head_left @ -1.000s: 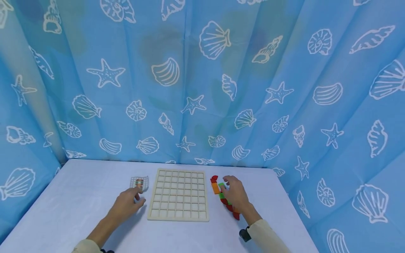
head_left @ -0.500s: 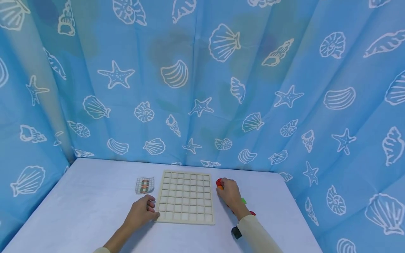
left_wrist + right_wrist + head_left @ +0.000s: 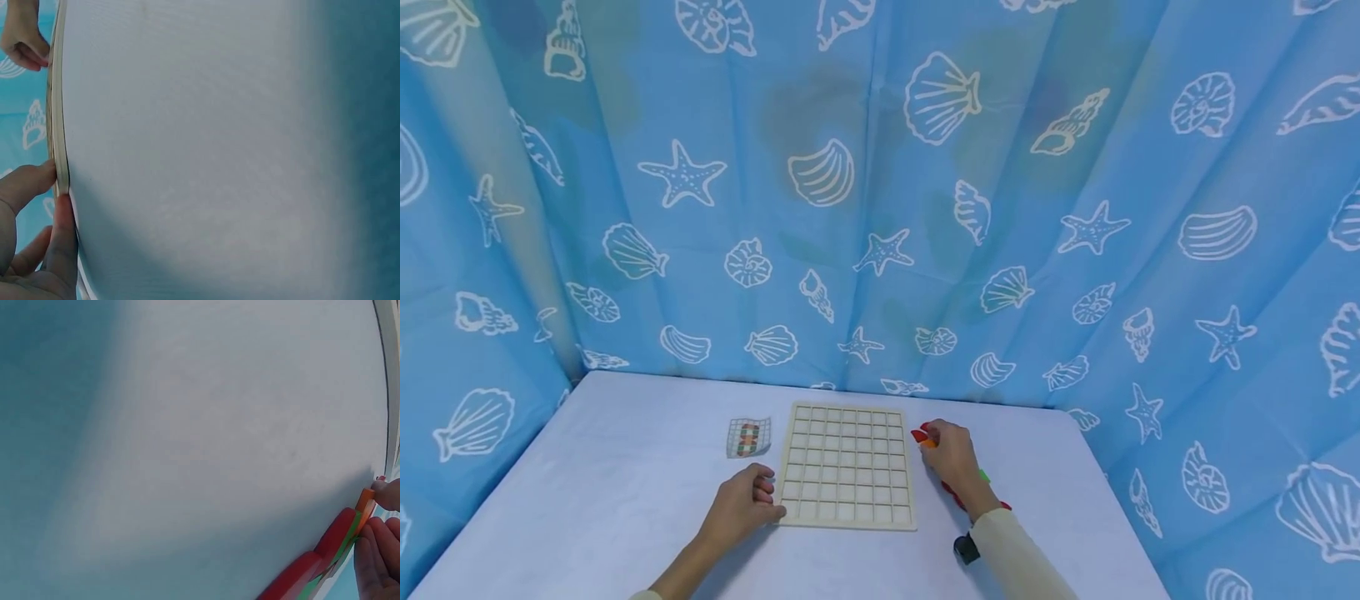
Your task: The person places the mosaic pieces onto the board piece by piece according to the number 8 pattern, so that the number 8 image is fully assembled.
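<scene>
A pale wooden grid board lies flat on the table. At its near-left corner, my left hand pinches the edge, and the left wrist view shows thumb and finger on that corner. Beyond the board's right side, my right hand bends down over a row of coloured blocks. Its thumb and fingers pinch an orange block, whose end also shows in the head view beside a red rounded block. Most of the row is hidden under the right hand and wrist.
Left of the board lies a small gridded card printed with a coloured pattern. Red blocks and green blocks continue the row toward me. A blue shell-patterned curtain hangs behind the white table.
My left hand has come from beside the card to the board's near-left corner. My right hand has shifted from above the row to the orange block at its far end. The head view has turned slightly.
</scene>
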Action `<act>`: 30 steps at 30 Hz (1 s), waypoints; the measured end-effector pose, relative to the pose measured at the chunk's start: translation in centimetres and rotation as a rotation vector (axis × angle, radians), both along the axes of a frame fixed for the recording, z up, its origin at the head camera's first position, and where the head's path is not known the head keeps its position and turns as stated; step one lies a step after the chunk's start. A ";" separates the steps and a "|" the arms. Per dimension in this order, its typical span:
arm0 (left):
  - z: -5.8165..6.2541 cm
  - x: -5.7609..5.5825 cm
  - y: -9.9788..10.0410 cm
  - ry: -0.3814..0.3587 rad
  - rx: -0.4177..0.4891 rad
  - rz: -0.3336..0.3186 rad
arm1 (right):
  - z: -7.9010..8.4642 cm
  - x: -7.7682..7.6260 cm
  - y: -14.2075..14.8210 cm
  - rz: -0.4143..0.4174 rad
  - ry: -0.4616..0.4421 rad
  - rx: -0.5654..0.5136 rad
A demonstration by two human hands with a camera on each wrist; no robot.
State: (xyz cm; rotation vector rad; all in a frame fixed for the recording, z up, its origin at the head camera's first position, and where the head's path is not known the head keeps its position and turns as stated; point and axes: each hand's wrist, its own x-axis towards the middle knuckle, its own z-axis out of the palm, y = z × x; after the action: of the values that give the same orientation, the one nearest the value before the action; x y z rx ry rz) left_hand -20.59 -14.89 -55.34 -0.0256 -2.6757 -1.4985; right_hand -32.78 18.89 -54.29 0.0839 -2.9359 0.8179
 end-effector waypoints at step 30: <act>-0.1 -0.1 0.0 -0.028 0.048 -0.002 | 1.3 -1.6 -5.1 0.367 0.173 -0.174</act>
State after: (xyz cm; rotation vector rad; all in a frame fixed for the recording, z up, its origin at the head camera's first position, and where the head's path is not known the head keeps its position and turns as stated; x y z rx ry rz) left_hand -20.67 -14.92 -55.42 -0.0039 -2.6611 -1.5749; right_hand -34.35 13.76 -53.03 0.6598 -2.7093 1.0481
